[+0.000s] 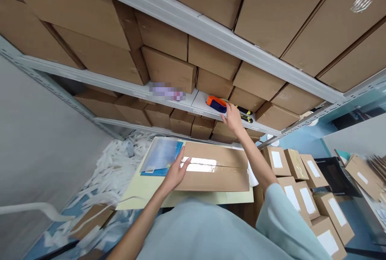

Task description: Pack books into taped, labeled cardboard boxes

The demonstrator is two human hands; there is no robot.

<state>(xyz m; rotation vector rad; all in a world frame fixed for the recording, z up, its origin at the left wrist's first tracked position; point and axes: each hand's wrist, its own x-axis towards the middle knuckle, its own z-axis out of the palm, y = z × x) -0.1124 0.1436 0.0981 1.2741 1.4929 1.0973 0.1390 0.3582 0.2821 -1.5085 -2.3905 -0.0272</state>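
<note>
A brown cardboard box (223,177) lies in front of me, clear glossy tape along the seam of its top. My left hand (176,172) rests on the box's left end, fingers extended and thumb apart. On the middle shelf is an orange and dark blue tape dispenser (216,104). My right hand (233,118) reaches up to it, its fingers closed around the dispenser's right end; part of the grip is hidden. Just behind that hand lie black and yellow utility knives (246,118).
Cardboard boxes fill the metal shelf rack (199,15). Blue folders (161,159) lie left of the box on a pale yellow board (135,191). White paper strips (111,171) cover the floor at left. Labelled cartons (292,195) stand at right. A white tube (33,208) juts in at left.
</note>
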